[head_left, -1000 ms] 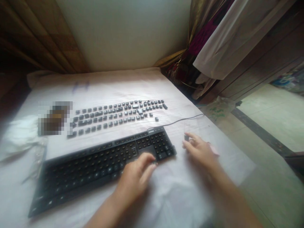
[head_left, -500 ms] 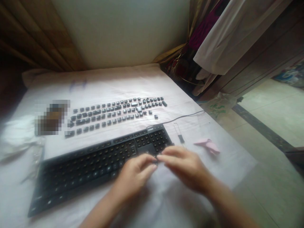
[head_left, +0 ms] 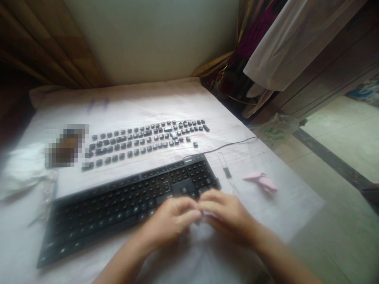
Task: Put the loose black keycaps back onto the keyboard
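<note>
left hand (head_left: 173, 221) and right hand (head_left: 229, 215) were held half curled, tips touching, by the keyboard (head_left: 118, 205); anything gripped could not be told; fine pinching seemed needed.

White-clothed table (head_left: 148, 102), black keyboard (head_left: 124, 201), loose keycap rows (head_left: 145, 140), wire puller (head_left: 225, 167), pink cloth (head_left: 262, 181)

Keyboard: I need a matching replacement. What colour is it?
Black keyboard, shown best in the head view.

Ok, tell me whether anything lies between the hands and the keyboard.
Nothing visible does. The left hand and right hand meet fingertip to fingertip at the near right edge of the keyboard. The wire tool and pink object lie off to the right, and the loose keycaps sit in rows beyond the keyboard.
</note>
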### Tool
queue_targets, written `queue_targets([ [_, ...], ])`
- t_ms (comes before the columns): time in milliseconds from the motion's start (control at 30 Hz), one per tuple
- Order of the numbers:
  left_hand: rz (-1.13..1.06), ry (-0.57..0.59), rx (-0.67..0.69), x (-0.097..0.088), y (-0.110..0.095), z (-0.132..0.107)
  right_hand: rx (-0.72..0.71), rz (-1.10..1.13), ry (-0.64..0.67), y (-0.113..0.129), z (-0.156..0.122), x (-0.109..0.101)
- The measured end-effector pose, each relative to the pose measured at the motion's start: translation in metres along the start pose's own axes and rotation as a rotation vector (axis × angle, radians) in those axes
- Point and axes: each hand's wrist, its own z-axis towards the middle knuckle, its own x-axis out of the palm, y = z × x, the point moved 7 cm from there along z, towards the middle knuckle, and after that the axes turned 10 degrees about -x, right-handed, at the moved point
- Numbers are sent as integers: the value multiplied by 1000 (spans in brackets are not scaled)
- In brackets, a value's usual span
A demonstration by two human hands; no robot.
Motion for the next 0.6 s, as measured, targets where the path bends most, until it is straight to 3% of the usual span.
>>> queue_targets([
  [133,-62,-33,6,0,0,0,-91,-134,-121,3,2,-5],
  [267,-6,-148,10,-10,1,-8,-35,-225,-188,-14,7,-14],
  [367,131,-307,89,-24,0,-18,34,-315,-141,-31,13,-15],
  [500,365,-558,314,-39,-6,-35,75,-350,9,-47,19,-5],
  [600,462,-656,451,-41,-6,-43,51,-331,55,-50,21,-1],
])
